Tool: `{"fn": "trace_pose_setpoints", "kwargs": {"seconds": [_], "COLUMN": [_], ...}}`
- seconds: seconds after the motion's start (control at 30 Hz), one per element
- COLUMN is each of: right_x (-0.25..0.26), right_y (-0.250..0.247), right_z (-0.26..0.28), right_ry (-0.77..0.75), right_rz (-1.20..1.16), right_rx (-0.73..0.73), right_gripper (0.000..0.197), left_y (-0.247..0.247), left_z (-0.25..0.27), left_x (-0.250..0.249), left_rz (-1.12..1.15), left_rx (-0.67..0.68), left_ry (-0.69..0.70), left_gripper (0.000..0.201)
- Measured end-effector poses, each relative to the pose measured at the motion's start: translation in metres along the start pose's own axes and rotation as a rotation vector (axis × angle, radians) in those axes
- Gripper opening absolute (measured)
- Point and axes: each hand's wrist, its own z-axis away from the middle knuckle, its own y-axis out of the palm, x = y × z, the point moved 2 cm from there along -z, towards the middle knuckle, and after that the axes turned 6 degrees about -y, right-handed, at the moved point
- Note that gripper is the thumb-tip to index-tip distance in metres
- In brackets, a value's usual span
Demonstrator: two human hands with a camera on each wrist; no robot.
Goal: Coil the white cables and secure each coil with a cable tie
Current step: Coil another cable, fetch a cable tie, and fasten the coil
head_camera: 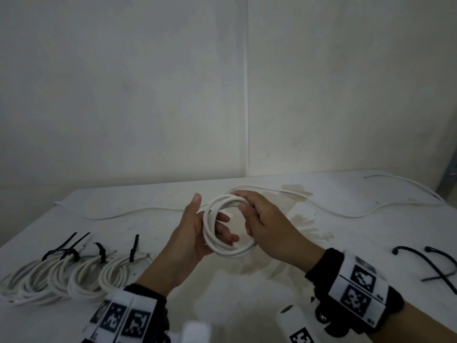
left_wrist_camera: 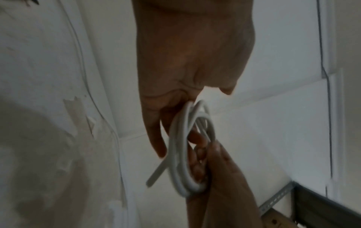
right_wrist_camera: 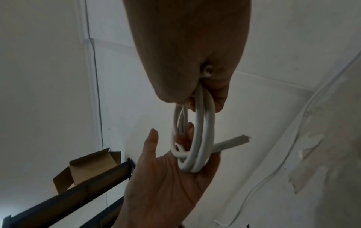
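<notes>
Both hands are holding the white cable coil (head_camera: 228, 225) up above the worktop (head_camera: 222, 288). The left hand (head_camera: 195, 240) is cupping its lower side with fingers through the ring, and the right hand (head_camera: 265, 225) is pinching the far side. Keeping the loops even and tight is advisable before fetching a black cable tie (head_camera: 426, 267), because the free end (right_wrist_camera: 232, 142) is sticking out.

Bare workroom: stained white table (head_camera: 153, 288), blank panelled walls (head_camera: 123, 95), metal shelving (left_wrist_camera: 312, 205), cardboard box (right_wrist_camera: 87, 168).
</notes>
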Motion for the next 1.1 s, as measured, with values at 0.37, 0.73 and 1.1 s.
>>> {"fn": "trace_pose_setpoints", "kwargs": {"seconds": [0.37,0.73,1.1], "right_x": [0.005,0.004,0.000], "right_y": [-0.015,-0.018,-0.023], "right_z": [-0.002,0.002,0.002], "right_ry": [-0.072,-0.067,0.008], "right_rz": [0.052,-0.020,-0.147], "right_rx": [0.133,-0.013,-0.015], "right_gripper": [0.029,0.025,0.015], "left_y": [0.026,0.035,0.034], "left_z": [-0.003,-0.006,-0.011], "left_x": [-0.003,0.000,0.001], "left_rz": [0.125,0.328,0.278], "left_rx": [0.004,-0.079,-0.027], "left_ry": [-0.017,0.010,0.032], "left_gripper": [0.046,0.046,0.043]}}
